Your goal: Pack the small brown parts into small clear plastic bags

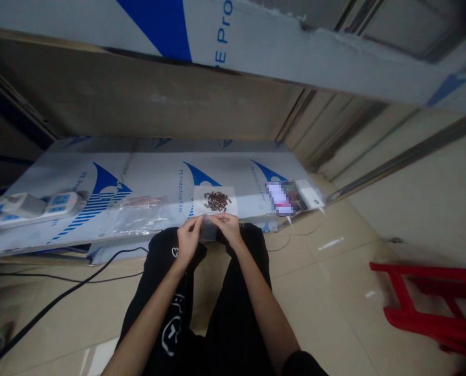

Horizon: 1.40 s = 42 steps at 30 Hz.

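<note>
Smooth plastic film (154, 172) covers the counter (240, 156); on it, a clear plastic bag (136, 220) gleams and brown pieces (217, 201) look faintly glossy. Below it, floor tiles (326, 318) shine.

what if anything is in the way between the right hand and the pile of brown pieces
Nothing visible: the brown pieces lie uncovered on the white sheet, just beyond the right hand.

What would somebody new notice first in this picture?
Probably the bright red stool on the floor at the far right, because nothing else is so red. Next comes the pile of little dark brown pieces on a white sheet, just beyond the left hand and right hand, which are close together at the table's near edge.
</note>
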Available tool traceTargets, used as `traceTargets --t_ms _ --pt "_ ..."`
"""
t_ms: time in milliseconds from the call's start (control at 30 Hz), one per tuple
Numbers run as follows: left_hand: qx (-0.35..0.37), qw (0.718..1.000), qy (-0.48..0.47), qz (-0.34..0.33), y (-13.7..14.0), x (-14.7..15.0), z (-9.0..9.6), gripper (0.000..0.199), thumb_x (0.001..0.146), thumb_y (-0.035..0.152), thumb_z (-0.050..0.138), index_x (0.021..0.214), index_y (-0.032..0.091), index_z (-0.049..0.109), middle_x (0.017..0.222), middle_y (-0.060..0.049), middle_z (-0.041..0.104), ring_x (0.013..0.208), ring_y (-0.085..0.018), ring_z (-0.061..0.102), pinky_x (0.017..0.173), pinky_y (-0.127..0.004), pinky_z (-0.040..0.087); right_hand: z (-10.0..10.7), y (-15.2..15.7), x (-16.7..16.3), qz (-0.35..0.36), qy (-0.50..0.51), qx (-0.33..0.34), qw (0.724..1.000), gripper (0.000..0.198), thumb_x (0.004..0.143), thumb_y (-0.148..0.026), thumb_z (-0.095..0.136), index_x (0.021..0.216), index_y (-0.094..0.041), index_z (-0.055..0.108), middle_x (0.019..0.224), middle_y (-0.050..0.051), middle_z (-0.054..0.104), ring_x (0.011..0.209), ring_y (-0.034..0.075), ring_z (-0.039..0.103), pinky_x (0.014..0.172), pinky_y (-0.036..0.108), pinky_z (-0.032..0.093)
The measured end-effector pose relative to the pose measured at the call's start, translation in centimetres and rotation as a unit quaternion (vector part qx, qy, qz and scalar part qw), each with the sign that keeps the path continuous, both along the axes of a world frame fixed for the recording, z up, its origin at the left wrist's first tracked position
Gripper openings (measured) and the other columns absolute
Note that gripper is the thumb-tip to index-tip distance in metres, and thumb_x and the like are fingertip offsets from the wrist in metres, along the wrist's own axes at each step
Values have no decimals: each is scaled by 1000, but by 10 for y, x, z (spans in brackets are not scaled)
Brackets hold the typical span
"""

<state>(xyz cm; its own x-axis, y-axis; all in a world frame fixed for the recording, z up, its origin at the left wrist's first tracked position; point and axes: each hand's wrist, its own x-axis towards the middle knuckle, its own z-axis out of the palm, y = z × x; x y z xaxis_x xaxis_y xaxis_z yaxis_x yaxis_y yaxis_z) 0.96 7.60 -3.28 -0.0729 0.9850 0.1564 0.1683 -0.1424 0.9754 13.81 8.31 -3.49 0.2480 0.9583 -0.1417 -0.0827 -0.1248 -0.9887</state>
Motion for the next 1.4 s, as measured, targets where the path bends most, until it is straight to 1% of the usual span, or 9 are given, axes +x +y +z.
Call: traceTargets --t_ms 267,533,633,733,900,1033,1167,1300,1400 --pt "-9 998 55 43 0 -3 -4 28 79 35 50 68 13 64 69 -2 63 66 -13 57 67 -22 43 5 -2 3 64 0 -9 998 26 60 -42 66 58 -17 59 51 -1 59 47 12 54 48 23 42" --pt "-16 999 45 -5 1 0 -2 32 81 37 46 65 14 60 64 -2 61 63 -13 56 67 -24 43 2 -2 5 60 -21 19 998 33 64 -46 62 53 -18 49 49 -3 53 45 10 49 45 21 37" --pt "-41 999 3 -27 2 4 -7 25 77 38 52 83 14 59 70 -2 62 64 -12 57 66 -23 45 2 -2 3 49 -22 23 998 33 64 -47 62 53 -18 52 49 -3 52 46 10 49 45 21 38" --pt "-77 993 -35 -82 0 6 -15 43 72 37 59 108 15 46 70 -1 62 60 -12 58 62 -24 46 2 -1 1 40 0 20 999 30 64 -46 63 58 -17 57 52 -1 55 47 11 50 44 21 38" --pt "-65 995 -12 -76 -6 -2 -10 45 78 37 52 116 16 39 66 0 60 55 -11 55 59 -23 44 2 0 0 18 27 7 999 34 63 -45 64 83 -17 63 68 2 62 49 10 52 39 19 36" --pt "-55 998 29 9 2 -30 10 53 77 39 54 121 16 37 67 1 57 59 -11 55 60 -23 44 2 1 2 4 32 15 999 38 64 -46 64 88 -17 64 67 2 62 47 10 52 39 19 36" --pt "-40 986 113 112 29 -85 23 61 72 42 57 123 13 38 67 0 58 65 -13 57 70 -28 44 2 3 5 -2 33 19 999 37 64 -45 64 87 -16 64 63 1 60 46 10 52 38 19 36" --pt "-96 942 270 173 53 -139 24 55 70 39 58 117 12 45 74 -5 62 76 -20 60 75 -32 44 2 5 6 -4 29 36 999 35 65 -43 63 87 -15 64 61 0 59 46 10 51 38 19 36" --pt "-118 892 390 195 59 -155 24 53 74 34 54 122 14 40 84 -7 63 79 -21 60 75 -34 44 3 6 6 -5 28 36 999 34 66 -41 63 86 -15 64 60 0 58 45 9 51 38 18 36"
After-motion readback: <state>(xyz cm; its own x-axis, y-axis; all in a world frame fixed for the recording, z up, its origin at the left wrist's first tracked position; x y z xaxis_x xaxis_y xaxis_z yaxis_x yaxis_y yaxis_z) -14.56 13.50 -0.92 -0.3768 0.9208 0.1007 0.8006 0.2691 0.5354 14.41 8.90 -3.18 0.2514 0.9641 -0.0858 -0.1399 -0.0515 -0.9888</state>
